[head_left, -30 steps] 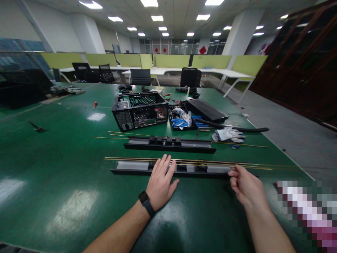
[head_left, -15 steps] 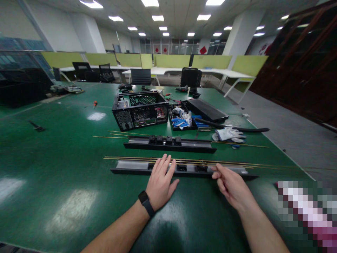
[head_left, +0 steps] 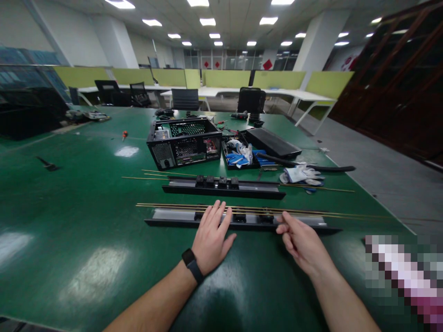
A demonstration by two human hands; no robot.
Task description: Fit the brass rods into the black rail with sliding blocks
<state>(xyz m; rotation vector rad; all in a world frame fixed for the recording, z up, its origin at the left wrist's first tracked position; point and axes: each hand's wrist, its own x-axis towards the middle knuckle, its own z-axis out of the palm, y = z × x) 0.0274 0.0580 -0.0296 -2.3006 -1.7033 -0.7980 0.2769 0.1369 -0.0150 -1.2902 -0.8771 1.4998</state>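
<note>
My left hand [head_left: 212,239], with a dark watch on the wrist, lies over the nearer long black channel [head_left: 166,223]. Its fingers are stretched out across several thin brass-coloured rods [head_left: 152,204] that run along the channel. Small black blocks [head_left: 239,216] sit inside the channel, partly covered by the rods and the left hand. At the channel's right part, my right hand [head_left: 304,244] is closed, thumb and forefinger drawn together beside the rods. Whatever is between those fingertips is hidden. Behind lies a second black channel [head_left: 249,194] holding several black blocks [head_left: 210,182], with more rods around it.
An opened black computer case [head_left: 185,145] stands farther back on the green table [head_left: 86,221]. Right of it are a tray with gloves [head_left: 238,157], a black panel [head_left: 273,143], a black tube [head_left: 325,169] and white gloves [head_left: 301,174]. A blurred pink-white patch covers the right corner.
My right hand has shifted very slightly left along the rods. My left hand keeps its place, and the view has tilted a little.
</note>
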